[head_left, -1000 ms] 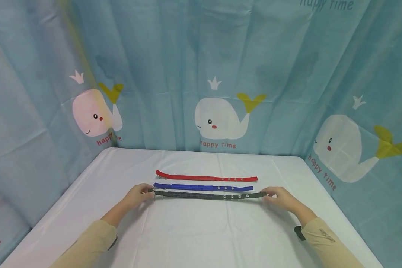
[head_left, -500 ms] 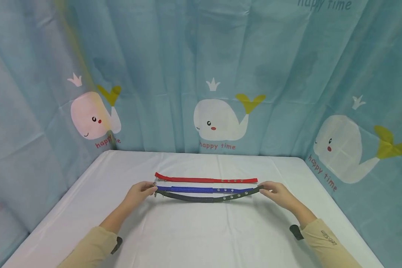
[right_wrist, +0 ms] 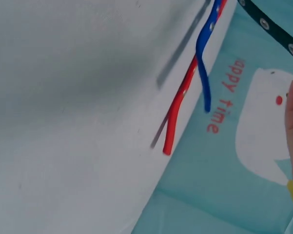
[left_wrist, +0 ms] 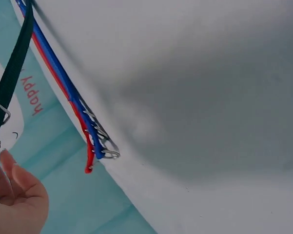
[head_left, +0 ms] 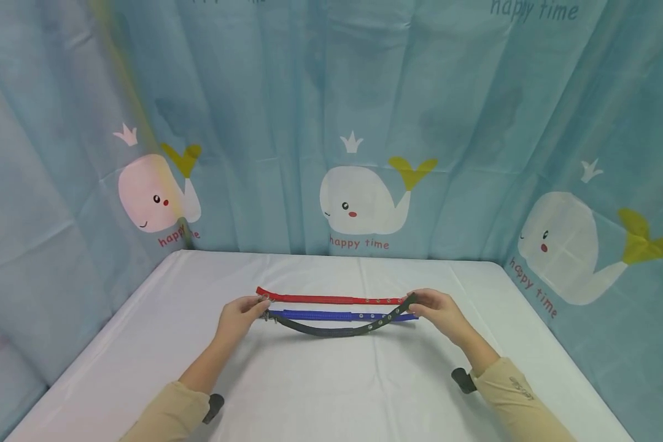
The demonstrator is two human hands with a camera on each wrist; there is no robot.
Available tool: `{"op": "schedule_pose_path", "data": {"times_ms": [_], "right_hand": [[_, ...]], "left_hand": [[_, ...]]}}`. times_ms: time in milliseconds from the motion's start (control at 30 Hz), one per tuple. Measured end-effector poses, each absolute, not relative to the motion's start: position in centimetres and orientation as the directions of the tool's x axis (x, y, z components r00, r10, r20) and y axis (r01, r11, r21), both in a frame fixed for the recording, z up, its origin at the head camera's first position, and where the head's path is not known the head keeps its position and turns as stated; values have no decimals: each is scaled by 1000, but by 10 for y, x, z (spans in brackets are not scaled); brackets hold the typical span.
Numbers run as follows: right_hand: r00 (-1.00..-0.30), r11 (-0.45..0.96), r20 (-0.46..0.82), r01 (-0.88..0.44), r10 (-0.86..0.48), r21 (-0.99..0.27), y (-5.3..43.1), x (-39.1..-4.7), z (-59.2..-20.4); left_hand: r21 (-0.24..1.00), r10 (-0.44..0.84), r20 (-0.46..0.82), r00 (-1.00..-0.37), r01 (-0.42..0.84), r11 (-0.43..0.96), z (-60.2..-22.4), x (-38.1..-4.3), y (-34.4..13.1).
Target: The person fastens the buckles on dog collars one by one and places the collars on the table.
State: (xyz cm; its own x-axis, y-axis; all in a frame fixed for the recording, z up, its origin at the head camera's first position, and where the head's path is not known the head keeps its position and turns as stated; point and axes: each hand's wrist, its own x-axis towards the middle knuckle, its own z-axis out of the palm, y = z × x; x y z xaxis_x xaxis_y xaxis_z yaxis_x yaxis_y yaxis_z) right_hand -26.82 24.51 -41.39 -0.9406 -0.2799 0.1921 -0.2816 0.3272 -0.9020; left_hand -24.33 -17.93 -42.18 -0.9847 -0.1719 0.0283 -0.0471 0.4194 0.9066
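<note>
A dark green pet collar [head_left: 331, 332] hangs in a sagging curve between my two hands, raised off the table. My left hand [head_left: 240, 319] pinches its buckle end; the metal buckle and ring [left_wrist: 0, 112] show just above my fingers in the left wrist view. Its tip is gripped by my right hand [head_left: 441, 314], at the end with the row of metal eyelets [right_wrist: 264, 24]. Behind it a blue collar [head_left: 315, 315] lies straight on the table, partly overlapped by the green one. Farther back lies a red collar [head_left: 320, 299], roughly parallel to the blue.
A white cloth covers the table [head_left: 320, 387]. Along its back and sides hangs a light blue curtain [head_left: 265, 184] printed with whales. Black wrist straps show on both forearms at the beige sleeves [head_left: 166, 411].
Both hands have lifted the green collar from the table and come closer together, the right moving farther. The collar has gone from nearly straight to a deep sag.
</note>
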Motion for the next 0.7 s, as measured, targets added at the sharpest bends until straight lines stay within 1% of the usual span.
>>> {"op": "schedule_pose_path", "data": {"times_ms": [200, 467, 700], "right_hand": [[-943, 283, 192, -269, -273, -920, 232, -273, -417], [-918, 266, 198, -297, -343, -917, 220, -282, -423], [-907, 305, 180, -307, -382, -902, 217, -291, -426]], "left_hand": [[917, -183, 18, -983, -56, 394, -419, -242, -171], [909, -153, 17, -988, -48, 414, -415, -243, -169], [891, -132, 15, -991, -47, 451, -419, -242, -170]]}}
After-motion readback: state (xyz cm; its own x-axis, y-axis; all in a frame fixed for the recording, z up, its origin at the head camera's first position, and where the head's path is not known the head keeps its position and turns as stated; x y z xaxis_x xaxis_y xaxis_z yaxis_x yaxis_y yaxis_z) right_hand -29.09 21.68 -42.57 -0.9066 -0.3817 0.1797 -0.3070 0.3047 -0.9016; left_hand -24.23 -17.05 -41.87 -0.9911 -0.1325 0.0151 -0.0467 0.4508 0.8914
